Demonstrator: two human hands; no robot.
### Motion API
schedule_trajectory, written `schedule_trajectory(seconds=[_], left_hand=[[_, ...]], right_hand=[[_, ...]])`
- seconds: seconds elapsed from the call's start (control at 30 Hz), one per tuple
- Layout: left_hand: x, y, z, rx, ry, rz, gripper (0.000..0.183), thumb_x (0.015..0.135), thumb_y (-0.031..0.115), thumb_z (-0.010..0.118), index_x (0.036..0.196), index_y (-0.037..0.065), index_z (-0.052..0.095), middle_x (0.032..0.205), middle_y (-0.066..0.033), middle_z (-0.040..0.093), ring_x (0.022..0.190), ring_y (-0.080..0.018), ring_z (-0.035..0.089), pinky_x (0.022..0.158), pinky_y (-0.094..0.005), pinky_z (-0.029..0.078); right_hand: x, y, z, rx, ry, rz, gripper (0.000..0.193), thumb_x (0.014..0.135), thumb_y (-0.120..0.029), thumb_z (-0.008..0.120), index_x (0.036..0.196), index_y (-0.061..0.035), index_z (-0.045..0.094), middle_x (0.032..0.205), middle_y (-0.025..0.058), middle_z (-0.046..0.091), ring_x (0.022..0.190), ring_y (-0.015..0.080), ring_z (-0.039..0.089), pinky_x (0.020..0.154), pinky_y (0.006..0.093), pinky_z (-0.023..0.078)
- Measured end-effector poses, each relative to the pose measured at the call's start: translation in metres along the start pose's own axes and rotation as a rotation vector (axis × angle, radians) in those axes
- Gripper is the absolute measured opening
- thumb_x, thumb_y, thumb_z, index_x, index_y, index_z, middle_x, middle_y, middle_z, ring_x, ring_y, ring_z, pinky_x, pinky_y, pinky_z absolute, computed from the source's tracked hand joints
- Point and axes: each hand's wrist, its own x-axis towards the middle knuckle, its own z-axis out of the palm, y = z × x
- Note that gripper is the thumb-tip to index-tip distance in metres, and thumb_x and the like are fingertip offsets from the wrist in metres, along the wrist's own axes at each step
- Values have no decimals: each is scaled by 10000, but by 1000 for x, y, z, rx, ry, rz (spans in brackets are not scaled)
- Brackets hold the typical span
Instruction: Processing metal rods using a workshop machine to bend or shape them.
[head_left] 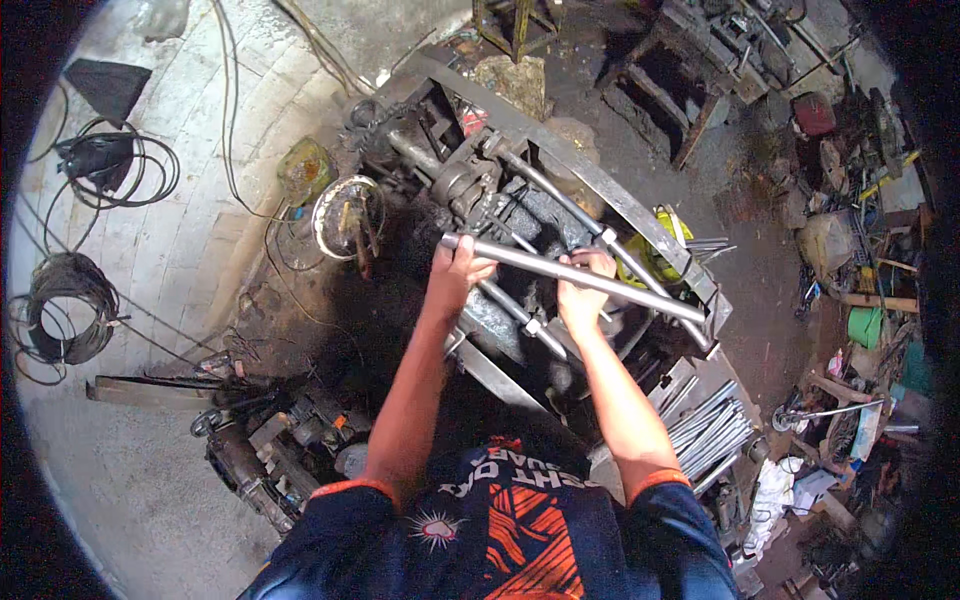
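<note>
A smooth silver metal rod [625, 289] lies slantwise across the view, held over a dark, greasy machine. My left hand [453, 272] is closed round its left end, thumb near the tip. Nearer the middle, my right hand [587, 289] grips the same rod, its fingers curled over the far side. Whether the rod is solid or hollow cannot be made out. Below it on the machine run two long bars with nuts; one is the far steel bar [560, 197], the other the near steel bar [508, 303]. The round chuck-like part [458, 188] sits beyond my left hand.
The machine's steel frame [590, 170] runs along its far side. A bundle of metal rods [710, 432] rests at my right. To the left stand a round white-rimmed bucket [322, 222] and a coil of cable [45, 325]. Scrap and tools crowd the far right.
</note>
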Motion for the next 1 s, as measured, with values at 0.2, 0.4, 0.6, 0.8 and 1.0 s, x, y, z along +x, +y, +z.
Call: schedule_trajectory(seconds=[0.2,0.4,0.6,0.8,1.0], left_hand=[[-64,42,-49,23,-61,98,361,929,234,562,1224,38,491,1046,-167,635,937,-248,666,758,-309,535],[-137,-14,-119,156,195,44,261,911,185,534,1129,42,553,933,-94,631,838,-188,660,671,-290,520],[-156,-125,-146,554,409,57,198,852,121,611,1016,12,628,920,-100,664,817,-181,623,712,-305,487],[-177,-154,-137,681,349,-57,326,814,183,666,1076,-9,635,964,-174,681,907,-270,652,815,-362,492],[-183,-157,-151,735,312,-25,336,824,184,654,1090,-19,625,923,-160,681,892,-251,639,825,-350,478]], right_hand=[[-14,-14,-51,-337,-359,69,714,721,-236,731,1314,3,413,1271,240,486,1244,410,408,1018,493,367],[18,-74,-132,-50,-561,-14,368,806,-174,631,1143,-30,603,1058,219,637,1006,383,608,889,423,470],[28,-67,-104,-723,-744,-264,717,716,-142,669,1378,-136,392,1273,157,489,1187,357,458,1001,538,346],[17,-56,-95,-815,-671,-301,893,631,-157,724,1423,-186,314,1285,154,459,1221,377,428,1020,547,331],[18,-73,-97,-816,-706,-270,892,629,-160,739,1419,-190,325,1280,153,460,1235,381,419,1030,547,327]])
